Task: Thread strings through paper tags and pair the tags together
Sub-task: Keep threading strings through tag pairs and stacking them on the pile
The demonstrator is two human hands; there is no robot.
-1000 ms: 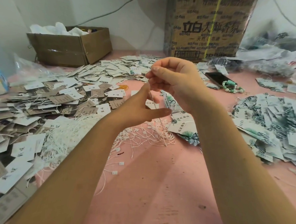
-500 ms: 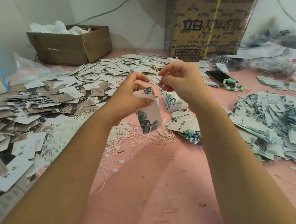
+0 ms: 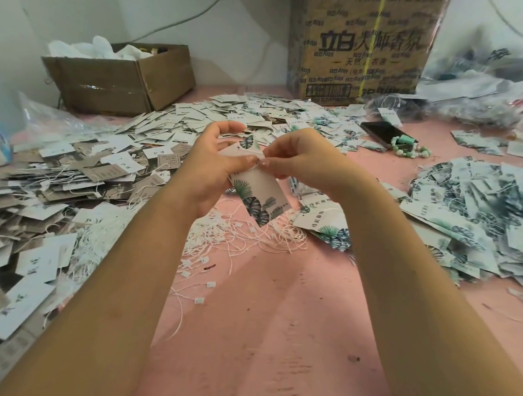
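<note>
Matt paper tag (image 3: 259, 194) with printed leaves, thin white strings (image 3: 246, 236), scuffed matt pink tabletop (image 3: 277, 335), brown cardboard box (image 3: 121, 78).

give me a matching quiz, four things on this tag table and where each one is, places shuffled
Things: 1 leaf-print tag; 2 loose white strings; 3 black phone; 4 open brown box.
Places: A back left by the wall; B held between left hand and right hand; C on the pink table below the hands; D beside the green bead bracelet.
Pairs: 1-B, 2-C, 3-D, 4-A.
</note>
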